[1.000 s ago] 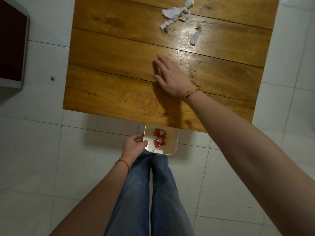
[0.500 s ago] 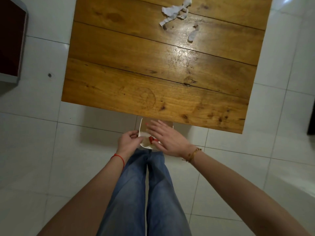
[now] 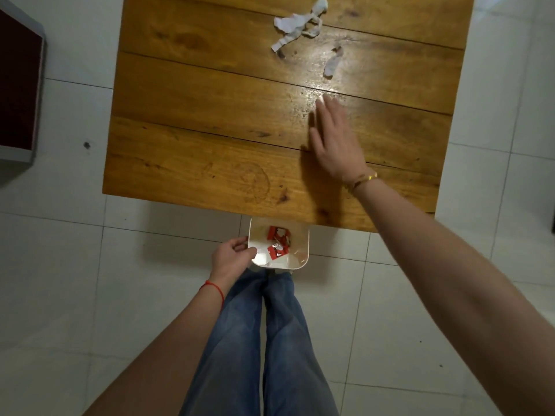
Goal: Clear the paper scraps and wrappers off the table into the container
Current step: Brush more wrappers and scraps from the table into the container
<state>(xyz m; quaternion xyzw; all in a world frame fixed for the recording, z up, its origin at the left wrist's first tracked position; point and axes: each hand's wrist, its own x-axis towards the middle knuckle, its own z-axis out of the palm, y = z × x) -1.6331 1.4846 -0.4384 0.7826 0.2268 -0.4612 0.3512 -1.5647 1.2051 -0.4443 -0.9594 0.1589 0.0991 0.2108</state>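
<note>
Your right hand [image 3: 335, 142] is reaching flat, fingers spread, scraps [image 3: 297, 25] just beyond; your left hand [image 3: 229, 259] is gripping the container [image 3: 301, 259].

A wooden plank table [image 3: 210, 115] carries white paper scraps [image 3: 295, 25] and a smaller scrap [image 3: 332, 63] at upper right.

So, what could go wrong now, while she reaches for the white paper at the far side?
1. The container hangs below the table edge, in the left hand grip at one rim only; it may tilt and spill the red wrappers.
2. The right hand, sweeping flat, may push the scraps off the far edge.
</note>
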